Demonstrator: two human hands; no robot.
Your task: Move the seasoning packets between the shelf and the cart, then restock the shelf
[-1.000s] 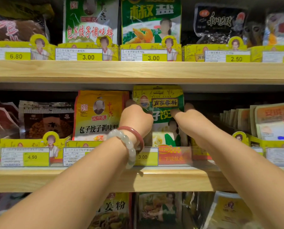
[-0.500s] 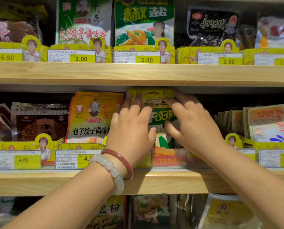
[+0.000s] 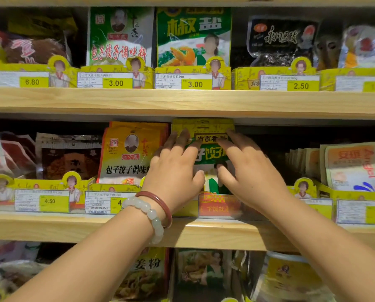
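Head view: left hand [image 3: 175, 171] lies flat, fingers straight, on the green-and-yellow seasoning packets [image 3: 206, 149] standing in the middle shelf [image 3: 204, 232] slot; right hand [image 3: 249, 171] presses likewise, grasping nothing. Restocking, I judge; next, square the stack behind the price rail [image 3: 219, 207].

Two hands [image 3: 212, 171], three wooden shelves [image 3: 182, 101], two bracelets [image 3: 154, 212].

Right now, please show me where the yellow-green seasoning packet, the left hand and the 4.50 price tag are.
yellow-green seasoning packet [image 3: 206, 152], head view, green band of its front.
left hand [image 3: 174, 171], head view, back of the hand.
4.50 price tag [image 3: 49, 201], head view, its yellow price field.
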